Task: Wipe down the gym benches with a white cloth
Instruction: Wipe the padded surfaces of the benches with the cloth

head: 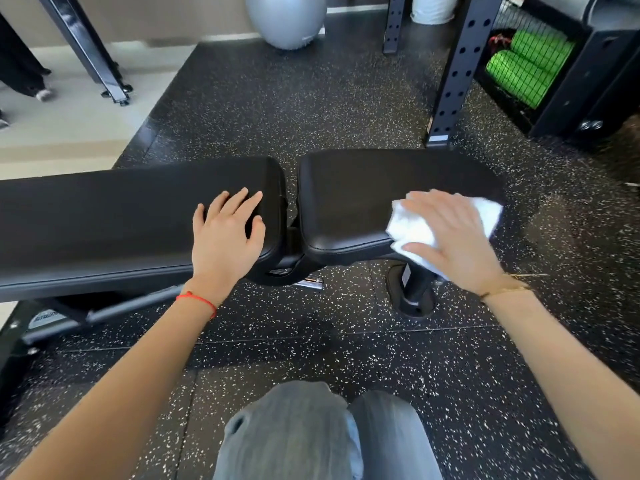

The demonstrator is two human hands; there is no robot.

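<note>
— What's at risk?
— I'm pressing the cloth (415, 226) flat under my right hand (453, 237) at the seat's (346, 195) near-right edge; it may be slipping off.
— Your left hand (225, 233)?
— Flat, fingers spread, bracing the backrest (104, 216).

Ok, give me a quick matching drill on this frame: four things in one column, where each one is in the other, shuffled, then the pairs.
1. white cloth
2. left hand
3. exercise ball
4. green rollers

A. flat on the long back pad
B. in the black rack, far right
C. under the right hand on the seat pad
D. on the floor beyond the bench

Pairs: 1-C, 2-A, 3-D, 4-B
</note>
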